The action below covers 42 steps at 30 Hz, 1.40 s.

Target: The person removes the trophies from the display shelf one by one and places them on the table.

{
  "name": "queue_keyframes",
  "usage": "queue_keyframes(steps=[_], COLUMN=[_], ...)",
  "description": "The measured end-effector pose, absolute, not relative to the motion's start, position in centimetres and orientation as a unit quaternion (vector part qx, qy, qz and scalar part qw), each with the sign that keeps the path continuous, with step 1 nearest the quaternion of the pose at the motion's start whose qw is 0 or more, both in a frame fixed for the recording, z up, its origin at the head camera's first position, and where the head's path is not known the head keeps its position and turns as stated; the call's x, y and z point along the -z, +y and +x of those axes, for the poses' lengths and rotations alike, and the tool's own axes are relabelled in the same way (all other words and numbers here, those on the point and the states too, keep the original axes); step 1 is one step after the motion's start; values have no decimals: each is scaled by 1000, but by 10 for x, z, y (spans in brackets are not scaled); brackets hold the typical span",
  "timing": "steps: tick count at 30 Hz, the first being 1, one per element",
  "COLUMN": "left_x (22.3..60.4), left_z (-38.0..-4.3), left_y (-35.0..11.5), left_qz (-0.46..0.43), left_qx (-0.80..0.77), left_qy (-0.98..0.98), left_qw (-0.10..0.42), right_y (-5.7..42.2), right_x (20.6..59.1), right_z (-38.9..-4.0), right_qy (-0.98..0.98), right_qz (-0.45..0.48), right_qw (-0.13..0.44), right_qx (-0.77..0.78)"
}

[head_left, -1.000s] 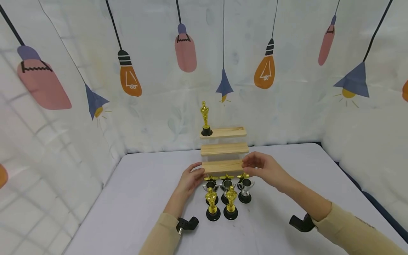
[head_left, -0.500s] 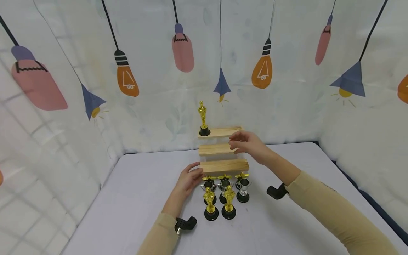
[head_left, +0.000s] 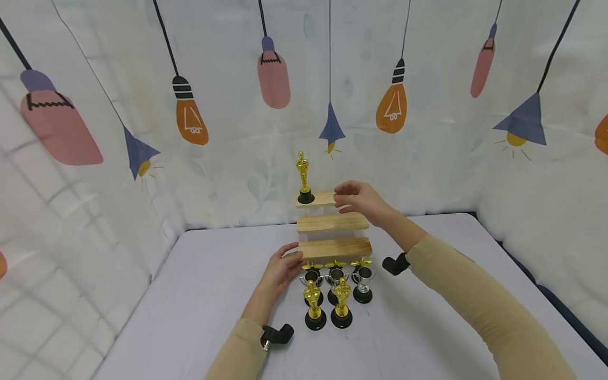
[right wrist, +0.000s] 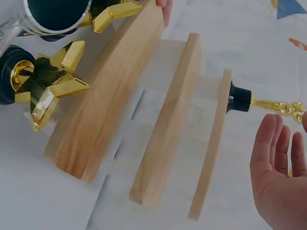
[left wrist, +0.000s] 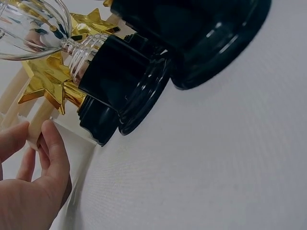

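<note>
A stepped wooden display stand has a lower board (head_left: 335, 248), a middle board (head_left: 332, 223) and a top board (head_left: 321, 199). My left hand (head_left: 281, 270) pinches the left end of the lower board between thumb and fingers, also visible in the left wrist view. On the top board's left end stands a gold figurine trophy (head_left: 303, 171) with a black base. My right hand (head_left: 360, 200) is raised in front of the top board's right part, hiding it. Its fingers are loosely bent with nothing between them; in the right wrist view they lie beside the figurine.
In front of the stand, several trophies are grouped in rows: gold stars (head_left: 335, 264), silver cups (head_left: 363, 282) and gold figurines (head_left: 341, 301), all on black bases. A white cloth covers the table (head_left: 204, 295). Behind hangs a curtain (head_left: 228, 174) printed with lamps.
My right hand has moved up and left from the lower board's right end, past the middle board, to the top board. My left hand keeps its grip; the trophies stay put.
</note>
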State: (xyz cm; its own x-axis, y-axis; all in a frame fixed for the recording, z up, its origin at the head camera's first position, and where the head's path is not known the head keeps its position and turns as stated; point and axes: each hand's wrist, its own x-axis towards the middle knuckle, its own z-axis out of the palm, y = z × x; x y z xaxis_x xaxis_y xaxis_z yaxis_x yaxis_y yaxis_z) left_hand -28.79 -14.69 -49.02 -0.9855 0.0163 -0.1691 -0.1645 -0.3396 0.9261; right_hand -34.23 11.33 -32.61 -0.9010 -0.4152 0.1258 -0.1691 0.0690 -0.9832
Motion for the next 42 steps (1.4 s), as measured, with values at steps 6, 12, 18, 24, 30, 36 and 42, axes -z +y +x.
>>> queue_keyframes(steps=[6,12,18,24,30,36,42], left_x=[489,490,491,491,488,490,491], left_z=[-287,-287,-288,-288,-288,-288,-288], left_y=[-147,-147,-147,-147,-146,-147,-149], left_qz=[-67,-67,-60,-54,-53,-54,-49], left_qx=[-818,-819,-818,-815,-808,-808,-804], left_qy=[569,567,569,574,585,584,590], left_qw=[58,56,58,57,52,55,59], right_y=[103,92,85,77,68,61,56], right_x=[327,327,329,326,325,333,336], right_z=[-349,-355,-365,-372,-381,-384,-384], right_qy=[718,732,735,745,749,762,777], right_qz=[-190,-181,-166,-159,-165,-185,-160], right_qw=[105,100,105,97,90,84,65], right_qx=[661,649,649,640,635,615,606])
